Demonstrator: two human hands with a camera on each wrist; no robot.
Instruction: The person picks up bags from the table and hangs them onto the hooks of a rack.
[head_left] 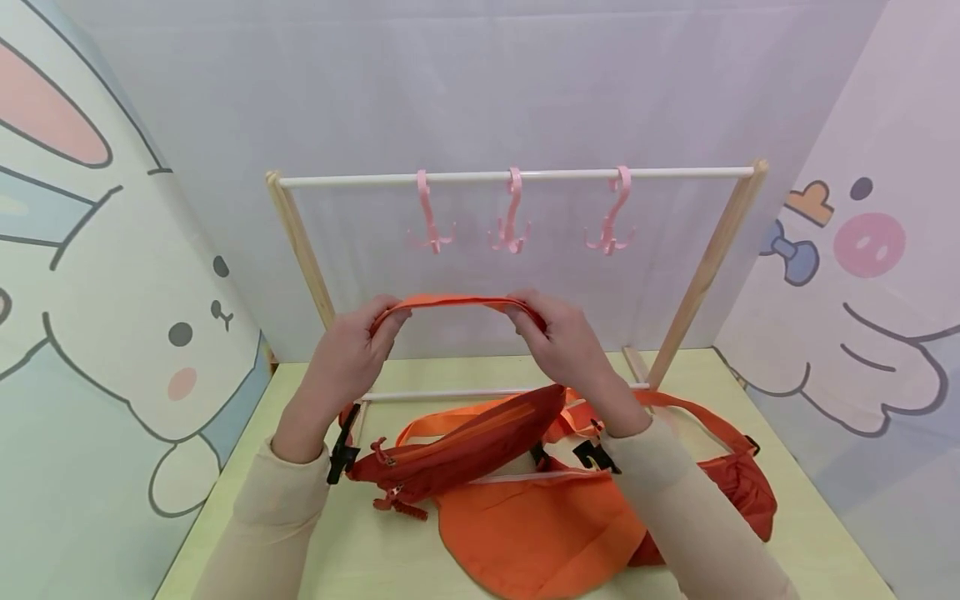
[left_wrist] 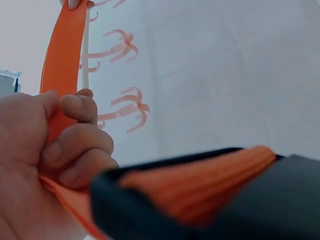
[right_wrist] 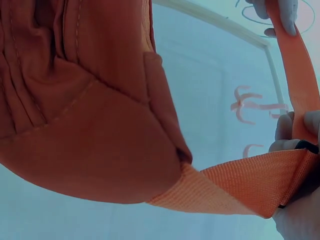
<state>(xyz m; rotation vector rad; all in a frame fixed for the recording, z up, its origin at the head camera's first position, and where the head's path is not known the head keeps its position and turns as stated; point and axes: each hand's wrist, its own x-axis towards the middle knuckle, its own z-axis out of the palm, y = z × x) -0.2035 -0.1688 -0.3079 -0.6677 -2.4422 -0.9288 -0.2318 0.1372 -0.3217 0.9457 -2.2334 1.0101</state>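
An orange webbing strap is held up in a shallow arch between both hands. My left hand grips its left end; in the left wrist view the fingers curl round the strap. The right hand pinches the other end between thumb and fingers. Below hangs a rust-red waist bag, tilted, with zips and cord pulls; its body fills much of the right wrist view. A black buckle dangles by the left wrist.
Behind the hands stands a wooden rack with a white rod carrying three pink hooks. On the pale green table lie a bright orange bag and a dark red bag, partly behind the right sleeve. Cartoon-printed walls flank both sides.
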